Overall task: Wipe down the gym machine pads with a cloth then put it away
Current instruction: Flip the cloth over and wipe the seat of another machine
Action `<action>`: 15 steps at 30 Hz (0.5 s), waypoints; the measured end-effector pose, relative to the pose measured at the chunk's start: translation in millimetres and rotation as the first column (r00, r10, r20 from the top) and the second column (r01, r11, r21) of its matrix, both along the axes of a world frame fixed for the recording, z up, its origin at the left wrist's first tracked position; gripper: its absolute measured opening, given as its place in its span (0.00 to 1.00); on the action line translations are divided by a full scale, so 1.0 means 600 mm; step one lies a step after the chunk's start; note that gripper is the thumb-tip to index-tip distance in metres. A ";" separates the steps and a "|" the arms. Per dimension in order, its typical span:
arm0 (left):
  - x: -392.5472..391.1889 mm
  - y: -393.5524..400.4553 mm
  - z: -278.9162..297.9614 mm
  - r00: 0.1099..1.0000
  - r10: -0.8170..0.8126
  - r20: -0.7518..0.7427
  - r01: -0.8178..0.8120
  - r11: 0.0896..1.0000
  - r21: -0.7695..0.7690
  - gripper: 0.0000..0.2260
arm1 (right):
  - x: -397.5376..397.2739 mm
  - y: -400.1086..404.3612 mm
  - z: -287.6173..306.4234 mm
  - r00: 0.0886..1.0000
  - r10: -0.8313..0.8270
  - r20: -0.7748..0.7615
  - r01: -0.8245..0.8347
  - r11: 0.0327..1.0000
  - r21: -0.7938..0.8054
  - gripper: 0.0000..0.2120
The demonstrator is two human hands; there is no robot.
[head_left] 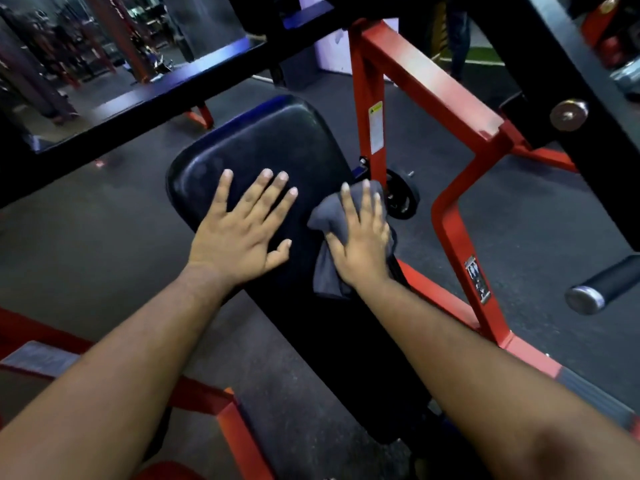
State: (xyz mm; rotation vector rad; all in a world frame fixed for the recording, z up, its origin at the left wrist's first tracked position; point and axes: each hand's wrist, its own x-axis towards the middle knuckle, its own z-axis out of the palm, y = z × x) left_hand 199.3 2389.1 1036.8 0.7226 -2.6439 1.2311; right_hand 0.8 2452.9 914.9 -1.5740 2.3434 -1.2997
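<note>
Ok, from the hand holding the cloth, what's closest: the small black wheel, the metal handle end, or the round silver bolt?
From the right hand:
1. Small black wheel, just beyond its fingers.
2. Metal handle end, far right.
3. Round silver bolt, upper right on the black bar.

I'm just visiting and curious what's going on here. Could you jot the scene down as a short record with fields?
place: gym, red and black machine frame
pad: black, long, running away from the person
left hand: flat on pad, fingers spread, holding nothing
right hand: pressing cloth at pad's right edge
cloth: grey, bunched under the palm
stage: wiping under way, cloth not put away
</note>
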 end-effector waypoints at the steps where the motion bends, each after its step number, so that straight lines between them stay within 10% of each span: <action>1: 0.002 -0.001 0.000 1.000 0.005 0.002 -0.005 1.000 -0.002 0.34 | 0.003 -0.005 0.007 1.000 0.002 -0.006 -0.002 1.000 -0.014 0.38; 9: -0.013 0.010 -0.006 0.972 0.068 0.226 -0.044 0.993 -0.109 0.32 | 0.006 0.131 -0.198 0.980 -0.092 0.179 0.098 0.995 -0.021 0.40; 12: -0.020 0.011 -0.011 0.969 0.053 0.243 -0.031 0.995 -0.090 0.31 | 0.016 0.149 -0.236 0.810 -0.314 0.496 0.276 0.949 0.150 0.48; 15: -0.044 0.025 -0.034 0.964 -0.064 0.258 0.072 0.997 -0.021 0.32 | 0.041 0.109 -0.174 0.887 -0.310 0.342 0.272 0.950 0.155 0.41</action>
